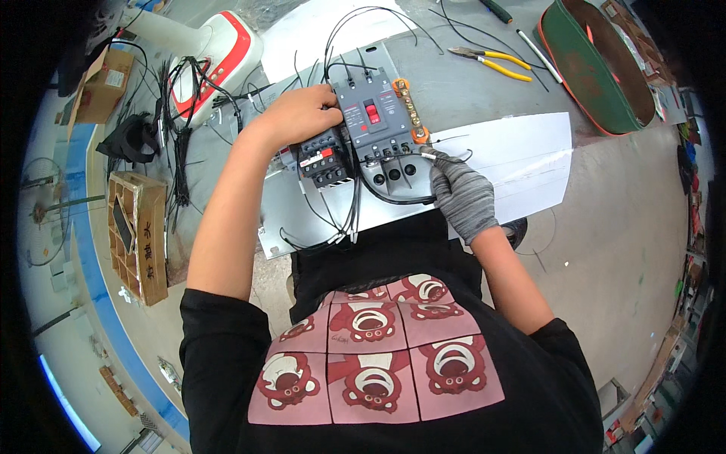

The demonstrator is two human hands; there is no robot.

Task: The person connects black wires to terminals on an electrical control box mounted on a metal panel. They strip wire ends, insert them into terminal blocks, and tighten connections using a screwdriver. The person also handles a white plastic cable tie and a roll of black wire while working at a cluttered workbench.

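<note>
A grey circuit breaker (371, 111) with a red switch is mounted on a metal plate (283, 210). To its left sits a dark contactor (324, 159) with black wires running down from it. My bare left hand (301, 115) reaches over the contactor to the breaker's left side. Its fingers are curled, and what they hold, if anything, is hidden. In a grey knit glove, my right hand (463, 191) pinches a thin black wire (456, 160) beside the breaker's lower terminals. A brass terminal bar (409, 108) with orange ends lies along the breaker's right side.
Yellow-handled pliers (499, 63), a white marker (538, 56) and a green tool bag (594, 72) lie beyond the plate. White paper (522, 163) rests under the plate's right side. At left are bundled black wires (181, 155), a red-and-white device (234, 53) and a wooden compartment box (144, 238).
</note>
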